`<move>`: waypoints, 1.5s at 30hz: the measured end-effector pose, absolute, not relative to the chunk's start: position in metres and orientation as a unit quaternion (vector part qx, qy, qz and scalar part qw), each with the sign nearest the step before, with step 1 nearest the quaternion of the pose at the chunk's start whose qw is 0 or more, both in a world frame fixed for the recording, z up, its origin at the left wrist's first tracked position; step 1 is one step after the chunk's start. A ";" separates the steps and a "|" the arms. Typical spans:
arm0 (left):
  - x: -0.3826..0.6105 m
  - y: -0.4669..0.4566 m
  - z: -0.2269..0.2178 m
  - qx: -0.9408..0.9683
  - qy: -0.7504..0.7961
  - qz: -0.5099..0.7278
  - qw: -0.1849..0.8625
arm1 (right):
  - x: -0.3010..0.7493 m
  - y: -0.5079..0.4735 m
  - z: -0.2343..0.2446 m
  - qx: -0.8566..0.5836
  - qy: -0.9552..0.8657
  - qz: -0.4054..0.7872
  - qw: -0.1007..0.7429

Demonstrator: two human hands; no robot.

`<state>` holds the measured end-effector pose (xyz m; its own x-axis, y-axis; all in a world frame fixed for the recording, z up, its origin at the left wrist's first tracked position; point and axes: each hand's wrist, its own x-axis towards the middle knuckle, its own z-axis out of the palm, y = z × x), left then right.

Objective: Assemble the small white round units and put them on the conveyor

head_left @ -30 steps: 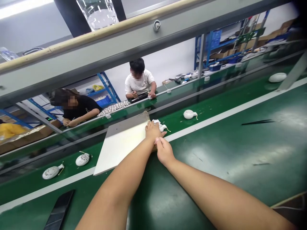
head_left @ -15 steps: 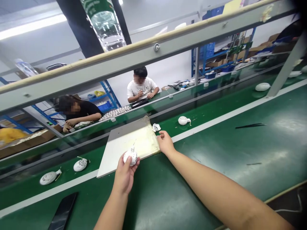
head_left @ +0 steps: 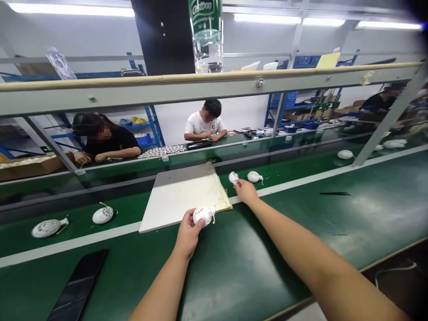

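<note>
Left hand point(head_left: 188, 232) now grips white vented shell point(head_left: 202, 215) at board point(head_left: 177, 196) edge; right hand point(head_left: 245, 191) has reached second shell point(head_left: 233, 177), grip unclear.

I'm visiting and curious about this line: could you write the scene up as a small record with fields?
Left hand: fingers closed around a round white part, at the near edge of the white board
Right hand: stretched forward, fingertips at a small white piece by the board's right corner; grip unclear
Surface: green belt
Also lying there: another white part past the right hand, two more at left, a dark phone
Across the line: two seated people
</note>
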<state>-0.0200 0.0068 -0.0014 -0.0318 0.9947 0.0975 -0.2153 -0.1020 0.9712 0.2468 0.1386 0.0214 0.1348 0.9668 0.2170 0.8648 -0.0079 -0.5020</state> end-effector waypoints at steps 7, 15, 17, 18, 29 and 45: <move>-0.007 0.011 0.003 0.439 0.375 0.583 0.572 | 0.394 0.034 0.030 -0.814 -0.557 0.014 0.166; -0.007 0.001 0.014 0.518 0.364 0.556 0.538 | 0.416 0.001 0.026 -0.821 -0.559 0.020 0.118; -0.007 -0.002 0.014 0.544 0.374 0.544 0.518 | 0.406 0.003 0.033 -0.822 -0.555 -0.004 0.130; -0.007 -0.004 0.014 0.561 0.381 0.536 0.503 | 0.396 0.005 0.037 -0.819 -0.555 -0.019 0.144; -0.013 -0.019 0.022 0.682 0.412 0.537 0.277 | 0.164 0.005 0.039 -0.319 -0.623 0.624 0.347; -0.021 -0.022 0.035 0.574 0.368 0.516 0.518 | 0.169 0.008 0.029 -0.309 -0.350 0.802 0.372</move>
